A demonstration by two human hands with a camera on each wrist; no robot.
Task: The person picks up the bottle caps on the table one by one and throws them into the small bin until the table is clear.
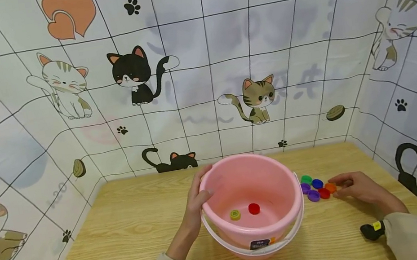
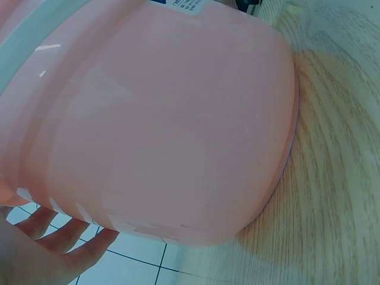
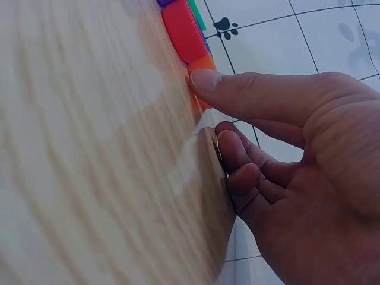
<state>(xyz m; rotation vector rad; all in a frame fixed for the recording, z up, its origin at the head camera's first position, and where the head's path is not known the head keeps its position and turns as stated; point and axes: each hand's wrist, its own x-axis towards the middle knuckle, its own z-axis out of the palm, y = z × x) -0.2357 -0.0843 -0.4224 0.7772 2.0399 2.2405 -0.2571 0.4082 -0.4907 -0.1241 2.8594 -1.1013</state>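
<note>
A pink plastic bucket (image 1: 249,178) with a white handle (image 1: 254,252) stands upright on the wooden table. My left hand (image 1: 196,198) grips its left rim, thumb over the edge; the left wrist view shows the fingers (image 2: 65,237) along the outside wall. On the bucket's floor lie a yellow-green bottle cap (image 1: 235,215) and a red one (image 1: 254,208). To the right of the bucket, my right hand (image 1: 358,188) pinches an orange bottle cap (image 1: 330,188) between thumb and index finger, low at the tabletop. Its other fingers are curled in.
Against the orange cap sits a cluster of several caps: a red cap (image 1: 324,193), a blue cap (image 1: 317,183), a green cap (image 1: 306,180) and purple caps (image 1: 313,195). A cat-print cloth (image 1: 193,82) walls the table (image 1: 146,230) at the back and sides.
</note>
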